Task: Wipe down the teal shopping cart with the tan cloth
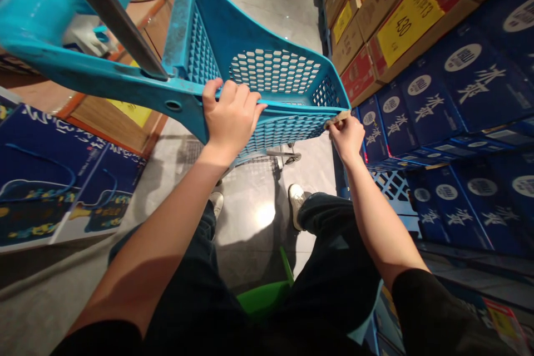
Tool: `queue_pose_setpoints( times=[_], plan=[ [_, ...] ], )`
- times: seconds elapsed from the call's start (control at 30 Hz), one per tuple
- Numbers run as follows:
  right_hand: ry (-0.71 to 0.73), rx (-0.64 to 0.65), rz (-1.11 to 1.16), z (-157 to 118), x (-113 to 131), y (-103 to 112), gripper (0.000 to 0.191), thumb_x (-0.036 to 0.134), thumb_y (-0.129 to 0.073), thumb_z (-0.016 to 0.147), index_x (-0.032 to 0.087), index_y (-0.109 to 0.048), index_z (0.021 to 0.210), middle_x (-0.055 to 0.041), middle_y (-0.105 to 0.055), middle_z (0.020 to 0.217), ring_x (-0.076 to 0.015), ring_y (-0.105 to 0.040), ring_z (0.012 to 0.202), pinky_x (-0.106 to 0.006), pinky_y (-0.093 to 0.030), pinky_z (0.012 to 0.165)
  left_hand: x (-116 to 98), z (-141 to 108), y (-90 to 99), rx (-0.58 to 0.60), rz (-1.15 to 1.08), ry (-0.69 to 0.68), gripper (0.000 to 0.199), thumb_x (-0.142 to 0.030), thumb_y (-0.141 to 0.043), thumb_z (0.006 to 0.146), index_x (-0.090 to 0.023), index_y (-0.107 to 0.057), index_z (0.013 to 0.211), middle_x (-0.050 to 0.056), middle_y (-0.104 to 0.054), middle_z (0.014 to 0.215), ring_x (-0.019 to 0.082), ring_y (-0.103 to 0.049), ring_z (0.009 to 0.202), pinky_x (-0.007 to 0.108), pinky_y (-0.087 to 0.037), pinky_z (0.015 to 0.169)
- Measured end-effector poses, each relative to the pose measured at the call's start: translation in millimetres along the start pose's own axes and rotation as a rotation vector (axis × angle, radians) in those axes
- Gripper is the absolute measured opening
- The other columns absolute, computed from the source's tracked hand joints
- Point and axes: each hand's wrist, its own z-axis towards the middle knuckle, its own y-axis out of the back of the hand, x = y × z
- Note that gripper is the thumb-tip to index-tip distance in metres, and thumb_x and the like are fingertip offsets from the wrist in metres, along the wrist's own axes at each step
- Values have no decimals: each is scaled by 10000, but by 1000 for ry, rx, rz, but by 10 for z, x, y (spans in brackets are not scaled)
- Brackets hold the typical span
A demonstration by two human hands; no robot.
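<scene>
A blue plastic shopping cart (267, 128) with a perforated basket stands in front of me, its inside partly visible. My left hand (229, 111) is closed over the near rim, fingers curled to the inside and thumb toward the left. At the basket's right corner, my right hand (347, 134) pinches a crumpled tan cloth (339, 118) against the rim. A grey metal bar (112, 16) rises from the cart's left side. Below the basket, a caster wheel (294, 157) shows above the floor.
Stacked dark blue boxes (434, 100) line the right side, with brown cartons (387, 11) bearing yellow price signs behind them. Dark blue gift bags (54, 178) stand at left beside a wooden display (95, 122). Under me is part of a green seat (265, 296).
</scene>
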Motion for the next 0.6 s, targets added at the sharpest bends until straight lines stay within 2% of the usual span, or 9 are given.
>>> queue_pose_setpoints(
  times=[0.1,0.23,0.3,0.37,0.43,0.47,0.53,0.6],
  plan=[
    [106,20,7,-102,248,-147,75,195,-657,982,209,-635,912,-86,-655,962,-244,-572,862,-338,-415,790,-22,0,22,26,18,17,295,-460,-570,1142,-334,-769,1320,114,-838,1310,472,-664,1392,800,-304,1308],
    [352,136,44,-409,676,-277,101,196,-589,1059,199,-685,1028,-127,-702,1096,-264,-632,939,-342,-476,822,-37,-12,53,31,21,1,312,-488,-561,1150,-345,-765,1339,115,-830,1326,469,-652,1409,787,-301,1312],
    [494,231,54,-607,912,-311,130,210,-581,1096,195,-709,1078,-127,-718,1127,-256,-646,953,-329,-486,819,-42,-21,57,31,18,-6,321,-506,-572,1144,-353,-765,1350,112,-827,1332,471,-642,1421,779,-303,1311],
    [709,379,59,-786,1122,-326,150,201,-588,1122,198,-734,1155,-123,-736,1166,-247,-662,1006,-312,-496,833,-51,-28,61,37,9,10,323,-500,-565,1143,-355,-772,1343,107,-828,1331,471,-641,1424,779,-295,1313],
    [909,523,36,-895,1266,-319,204,174,-566,1150,211,-751,1229,-118,-753,1188,-238,-666,1049,-302,-496,840,-65,-31,75,45,-7,33,322,-479,-548,1145,-355,-779,1333,101,-831,1327,470,-643,1425,784,-282,1320],
    [956,563,15,-914,1304,-305,235,166,-548,1163,216,-756,1261,-119,-759,1197,-236,-666,1063,-301,-494,841,-73,-32,87,51,-15,42,322,-469,-545,1145,-354,-779,1333,101,-831,1330,472,-642,1428,788,-273,1325],
    [924,568,-36,-880,1307,-262,266,172,-534,1176,217,-762,1305,-128,-763,1211,-238,-670,1082,-302,-485,833,-87,-33,119,78,-18,53,320,-462,-565,1135,-351,-774,1352,105,-824,1358,482,-634,1443,798,-247,1338],
    [797,520,-87,-786,1224,-205,256,199,-563,1168,212,-766,1324,-135,-756,1220,-245,-676,1089,-298,-466,823,-95,-33,152,117,1,68,328,-463,-595,1124,-342,-764,1377,114,-810,1398,494,-620,1464,805,-219,1353]
  ],
)
